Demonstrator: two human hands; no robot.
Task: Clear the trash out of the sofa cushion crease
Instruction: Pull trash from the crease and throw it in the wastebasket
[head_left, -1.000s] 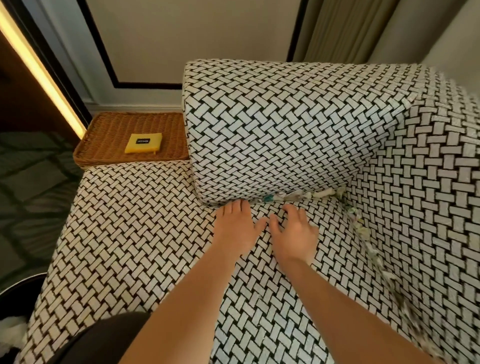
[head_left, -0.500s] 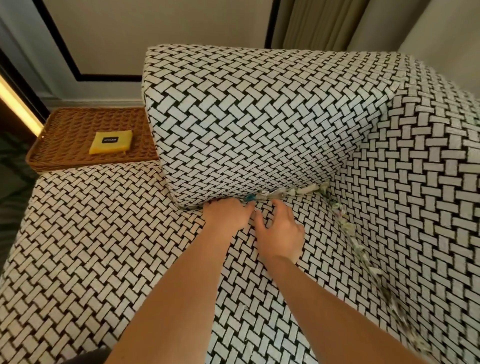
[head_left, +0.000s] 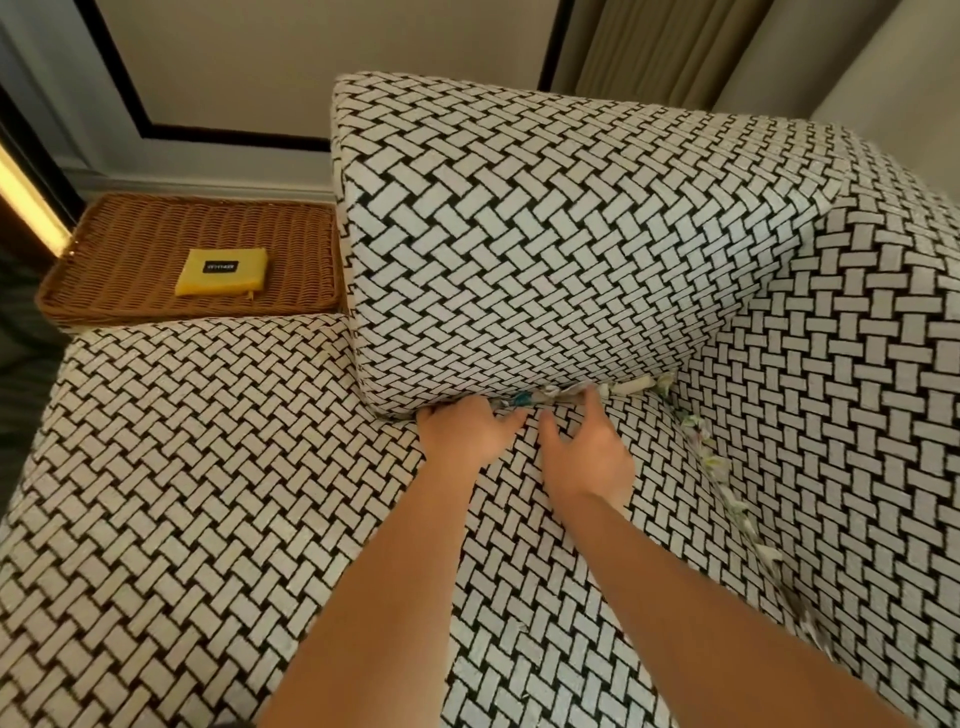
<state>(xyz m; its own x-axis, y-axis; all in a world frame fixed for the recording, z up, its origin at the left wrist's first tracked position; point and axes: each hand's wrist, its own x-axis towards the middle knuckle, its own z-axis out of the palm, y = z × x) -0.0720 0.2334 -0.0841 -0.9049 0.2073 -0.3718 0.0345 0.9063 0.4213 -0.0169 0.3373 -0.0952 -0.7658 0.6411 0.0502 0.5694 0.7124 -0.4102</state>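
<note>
The sofa seat (head_left: 208, 493) carries a back cushion (head_left: 545, 260) along its rear edge. Trash scraps (head_left: 698, 441) line its rear and right-edge creases.

My arms reach forward side by side; left hand (head_left: 462, 434) fingertips hidden, right hand (head_left: 589, 460) palm down, thumb spread.

I get soft, warm, even light, with the glowing strip (head_left: 28, 202) at the left edge blown out. Shadows on the sofa (head_left: 208, 493) are faint. The wide lens bends its pattern near the borders, and the lower right corner smears
</note>
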